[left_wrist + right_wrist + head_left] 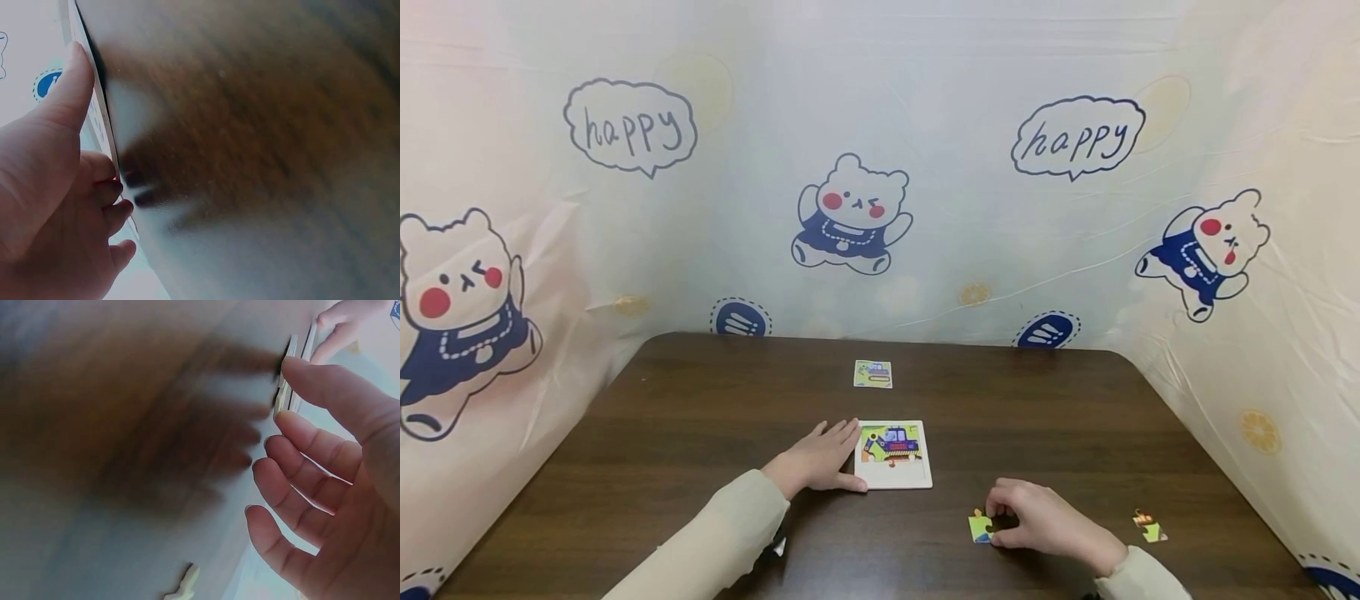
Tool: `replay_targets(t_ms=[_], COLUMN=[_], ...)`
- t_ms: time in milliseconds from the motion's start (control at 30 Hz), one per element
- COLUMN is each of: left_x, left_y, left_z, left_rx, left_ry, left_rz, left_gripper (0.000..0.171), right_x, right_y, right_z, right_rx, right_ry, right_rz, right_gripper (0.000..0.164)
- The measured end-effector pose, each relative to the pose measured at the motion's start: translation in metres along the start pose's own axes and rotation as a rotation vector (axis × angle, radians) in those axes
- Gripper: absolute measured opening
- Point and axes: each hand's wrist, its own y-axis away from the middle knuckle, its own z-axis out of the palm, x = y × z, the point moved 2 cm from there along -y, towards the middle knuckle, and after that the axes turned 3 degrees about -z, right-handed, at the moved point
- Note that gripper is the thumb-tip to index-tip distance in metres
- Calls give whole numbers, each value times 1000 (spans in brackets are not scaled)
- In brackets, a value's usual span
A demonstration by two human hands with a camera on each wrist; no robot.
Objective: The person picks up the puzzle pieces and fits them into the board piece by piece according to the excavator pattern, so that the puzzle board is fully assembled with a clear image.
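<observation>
Right grip (1037, 527) pinches, I judge, a yellow-green puzzle piece (980, 527) near the tabletop's (700, 400) front edge, while my left grip (820, 458) lies spread against the puzzle tray (892, 479) mid-tabletop; a loose pinch could drop the piece.

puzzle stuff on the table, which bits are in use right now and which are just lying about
In use:
puzzle tray, left hand steadying its edge
green puzzle piece, under the right hand

Lying about:
small picture card
loose piece near the right edge
</observation>
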Motion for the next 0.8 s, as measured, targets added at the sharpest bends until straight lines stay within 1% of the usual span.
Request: replay_targets(t_ms=[167,333,467,567,700,800], left_x=[1,1,2,3,5,5], left_y=[0,1,2,3,4,3], left_z=[0,-1,-2,-3,-3,-3], left_rx=[2,0,-1,5,11,10], left_ry=[1,10,7,2,0,-1], left_rz=[1,0,-6,-7,-5,-5], left_gripper=[91,93,94,94,94,94], right_x=[0,-1,-1,-2,-5,-9], right_y=[-7,-21,-37,-50,-71,-85], right_z=[-6,-14,-19,-21,-19,-16], right_rx=[12,6,4,13,19,4], right_ry=[3,4,3,22,46,30], right_rz=[6,25,37,29,12,20], right_gripper=[22,19,19,19,20,20])
